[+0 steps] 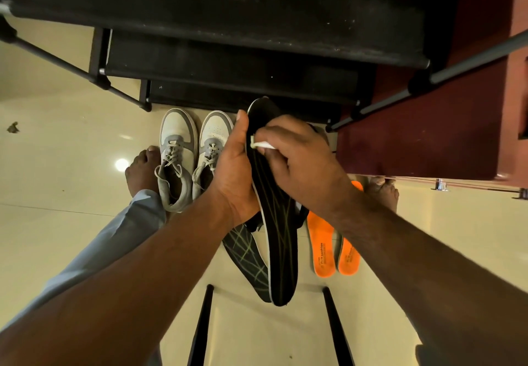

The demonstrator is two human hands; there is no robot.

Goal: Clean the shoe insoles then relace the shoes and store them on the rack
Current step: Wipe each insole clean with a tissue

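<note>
The black insole (278,222) with thin green lines is held up in the air, above the floor and in front of the shoe rack (228,22). The left hand (233,171) grips it along its left edge, with the thumb up near the toe end. The right hand (297,162) has its fingers curled and pinches a small white wipe (261,144), which it presses on the upper part of the insole. So the step in hand seems to be the cleaning of the insoles, and it is probably an early part of the task. The next move probably asks to draw the wipe down the length of the insole while the left hand keeps it firm, because the insole is thin and may bend.

A second black insole (247,260) lies on the floor just beside and partly under the held one. Two orange insoles (324,248) lie side by side on the floor to the right. A pair of white and grey sneakers (194,154) stands before the rack with laces loose. The floor (57,222) is of pale glossy tiles and reflects a lamp. The person's bare feet rest on it, and a dark red cabinet (428,122) stands at the right
</note>
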